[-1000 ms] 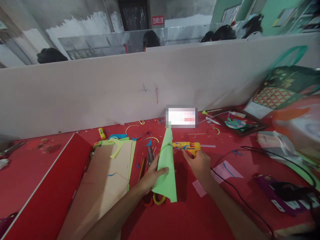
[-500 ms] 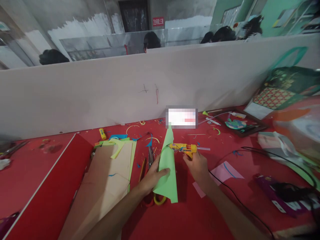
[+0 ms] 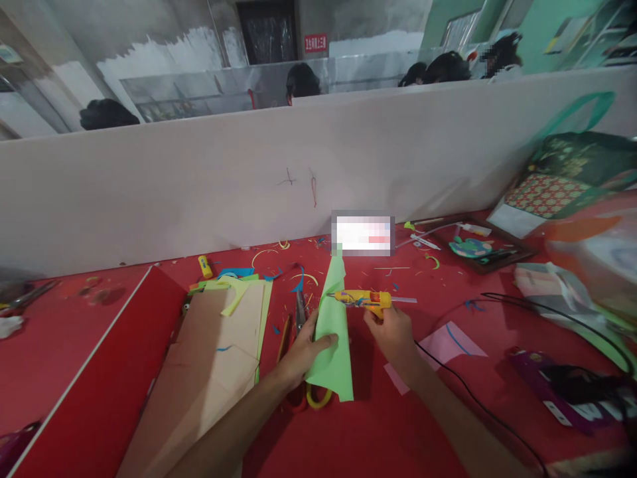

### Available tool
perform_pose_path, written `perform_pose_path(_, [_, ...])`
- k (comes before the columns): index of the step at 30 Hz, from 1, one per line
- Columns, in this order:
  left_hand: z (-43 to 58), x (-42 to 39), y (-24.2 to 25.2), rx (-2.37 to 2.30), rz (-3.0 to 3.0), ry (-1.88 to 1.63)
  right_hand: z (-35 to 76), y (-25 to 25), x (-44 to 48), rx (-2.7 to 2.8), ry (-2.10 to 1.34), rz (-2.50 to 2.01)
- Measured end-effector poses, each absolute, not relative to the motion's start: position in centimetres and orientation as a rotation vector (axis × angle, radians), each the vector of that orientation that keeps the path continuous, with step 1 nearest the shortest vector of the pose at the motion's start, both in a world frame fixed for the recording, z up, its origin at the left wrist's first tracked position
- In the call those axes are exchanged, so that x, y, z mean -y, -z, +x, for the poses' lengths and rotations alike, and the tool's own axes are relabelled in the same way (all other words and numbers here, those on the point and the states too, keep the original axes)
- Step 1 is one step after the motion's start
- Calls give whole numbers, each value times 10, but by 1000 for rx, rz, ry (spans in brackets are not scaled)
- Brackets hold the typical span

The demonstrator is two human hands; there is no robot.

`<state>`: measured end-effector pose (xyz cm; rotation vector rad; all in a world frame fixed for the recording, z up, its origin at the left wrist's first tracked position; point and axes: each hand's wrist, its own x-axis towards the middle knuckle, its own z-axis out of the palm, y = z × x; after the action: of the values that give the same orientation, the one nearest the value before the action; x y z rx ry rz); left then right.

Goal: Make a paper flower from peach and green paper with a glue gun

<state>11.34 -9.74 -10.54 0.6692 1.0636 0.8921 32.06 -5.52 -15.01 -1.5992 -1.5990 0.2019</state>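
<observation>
My left hand (image 3: 303, 348) is closed on a sheet of green paper (image 3: 332, 355), rolled or folded into a tall narrow cone shape, its thumb lying across the front. In my right hand (image 3: 393, 328) is a yellow hot glue gun (image 3: 365, 299), a clear glue stick poking out of its back. The gun's nozzle points left and lies over the upper left edge of the green paper; whether it touches cannot be made out. Scissors (image 3: 300, 312) with red and yellow handles lie on the red table, partly hidden behind the green paper and my left hand.
Brown and green paper sheets (image 3: 213, 345) lie to the left beside a red divider (image 3: 104, 385). Pink paper (image 3: 452, 342), a black cord (image 3: 462, 385) and a purple box (image 3: 542, 385) are on the right. A dark tray (image 3: 512, 252) stands near the white partition (image 3: 223, 186).
The glue gun has shifted slightly left and down, so its nozzle now shows in front of the green paper. My left hand keeps its grip almost unmoved.
</observation>
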Motion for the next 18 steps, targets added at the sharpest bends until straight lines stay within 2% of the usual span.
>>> perform_pose_path(5, [112,96,107,-1037,657,-923,321,135,55,1232,-627,-1555])
perform_pose_path(10, [110,97,111,-984,663,-942,313,129,53,953,-1066,-1282])
perform_pose_path(18, [99,96,101,-765,584,-1008,321,134,45,908,-1126,-1268])
